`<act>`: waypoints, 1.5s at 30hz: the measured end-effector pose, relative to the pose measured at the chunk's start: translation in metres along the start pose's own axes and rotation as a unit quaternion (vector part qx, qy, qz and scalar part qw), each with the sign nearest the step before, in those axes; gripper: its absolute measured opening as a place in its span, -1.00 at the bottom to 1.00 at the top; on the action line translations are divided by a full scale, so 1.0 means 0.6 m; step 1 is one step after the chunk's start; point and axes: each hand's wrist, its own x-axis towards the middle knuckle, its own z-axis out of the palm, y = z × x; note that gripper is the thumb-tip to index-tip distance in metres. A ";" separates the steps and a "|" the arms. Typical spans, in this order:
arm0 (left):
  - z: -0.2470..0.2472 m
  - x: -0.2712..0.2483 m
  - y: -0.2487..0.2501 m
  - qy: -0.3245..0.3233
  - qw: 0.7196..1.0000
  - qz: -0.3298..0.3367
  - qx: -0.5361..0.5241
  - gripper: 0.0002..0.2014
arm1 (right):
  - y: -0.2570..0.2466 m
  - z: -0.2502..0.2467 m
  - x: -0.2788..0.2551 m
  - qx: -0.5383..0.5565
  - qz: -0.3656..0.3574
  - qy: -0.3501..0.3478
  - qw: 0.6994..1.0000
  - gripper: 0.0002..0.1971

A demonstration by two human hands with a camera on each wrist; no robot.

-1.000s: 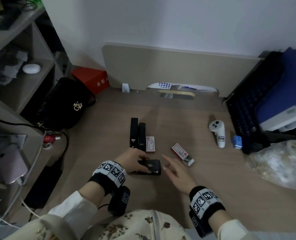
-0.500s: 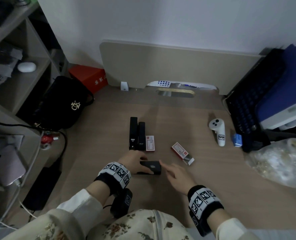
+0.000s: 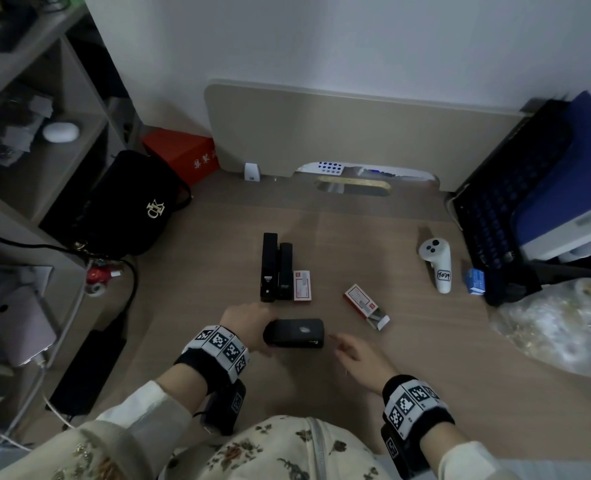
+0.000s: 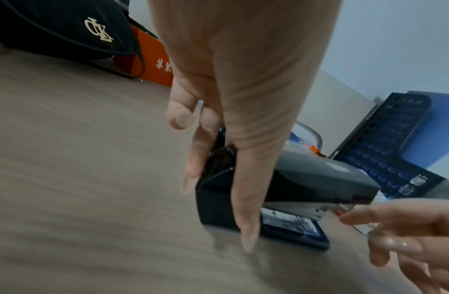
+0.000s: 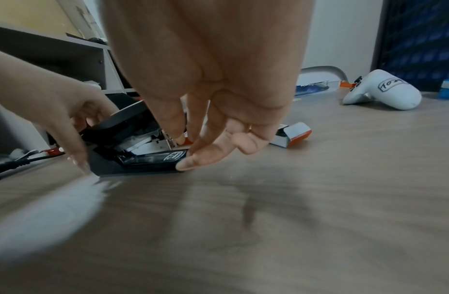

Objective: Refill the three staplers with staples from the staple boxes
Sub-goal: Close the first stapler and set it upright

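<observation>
Left hand: clasped round rear end of wide black stapler, fingers down both sides, tips at the worktop. Stapler flat on worktop, lying crosswise, top arm raised slightly off the base in both wrist views, metal magazine showing in the gap.

Right hand: at the stapler's front end, holding nothing, fingers loosely bent and parted; thumb tip against the front of the base, index and middle fingertips at the magazine mouth. Actual contact at the mouth: cannot tell, blurred.

Just beyond left hand: two slim black staplers, side by side and touching, lengthwise away from the body. Closed staple box, red and white, against the right flank of the pair.

Beyond right hand, slightly to its right: second staple box, lying at an angle, inner tray slid partly out at the near end. Apart from the first box.

Further right of right hand: white controller with handwritten label, small blue box beside it.

Far left of left hand: black bag with gold emblem, red carton behind it.
</observation>
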 end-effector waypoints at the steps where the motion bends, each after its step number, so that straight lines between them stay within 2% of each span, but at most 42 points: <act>1: 0.003 0.001 0.000 0.001 1.000 -0.001 0.005 -0.51 | -0.001 -0.001 -0.001 -0.001 0.003 -0.001 1.000 -0.61; 4: 0.004 0.001 0.003 0.006 1.000 0.001 0.021 -0.63 | 0.000 0.000 -0.003 0.005 0.005 -0.001 1.000 -0.64; 8: 0.006 -0.002 -0.006 0.031 1.000 0.006 0.002 -0.67 | 0.001 -0.001 -0.005 0.022 0.000 -0.007 1.000 -0.67; 12: -0.006 -0.018 -0.026 0.107 0.992 0.004 -0.071 -0.65 | -0.002 -0.008 0.001 0.002 0.001 0.010 1.000 -0.82; 13: -0.013 -0.024 -0.030 0.133 0.986 -0.002 -0.099 -0.64 | -0.005 -0.010 0.003 -0.002 -0.001 0.015 1.000 -0.80; 16: -0.038 -0.039 -0.045 0.220 0.947 -0.063 -0.225 -0.71 | -0.016 -0.014 0.012 -0.010 -0.018 0.014 1.000 -0.69; 18: -0.053 -0.038 -0.059 0.252 0.908 -0.121 -0.311 -0.69 | -0.024 -0.016 0.018 -0.015 -0.025 0.012 1.000 -0.67; 20: -0.065 -0.032 -0.075 0.276 0.881 -0.161 -0.349 -0.70 | -0.029 -0.017 0.024 -0.012 -0.031 0.010 0.999 -0.67; 24: -0.059 -0.018 -0.107 0.271 0.862 -0.235 -0.359 -0.66 | -0.037 -0.019 0.033 -0.011 -0.032 0.007 0.999 -0.70; 27: -0.040 -0.009 -0.121 0.241 0.865 -0.275 -0.343 -0.63 | -0.037 -0.021 0.040 -0.018 -0.028 0.007 0.999 -0.70; 33: -0.028 0.015 -0.120 0.174 0.886 -0.304 -0.305 -0.69 | -0.041 -0.030 0.055 -0.029 -0.028 0.007 0.999 -0.72; 45: -0.031 0.042 -0.112 0.112 0.932 -0.299 -0.173 -0.59 | -0.035 -0.036 0.095 -0.011 -0.015 -0.001 1.000 -0.73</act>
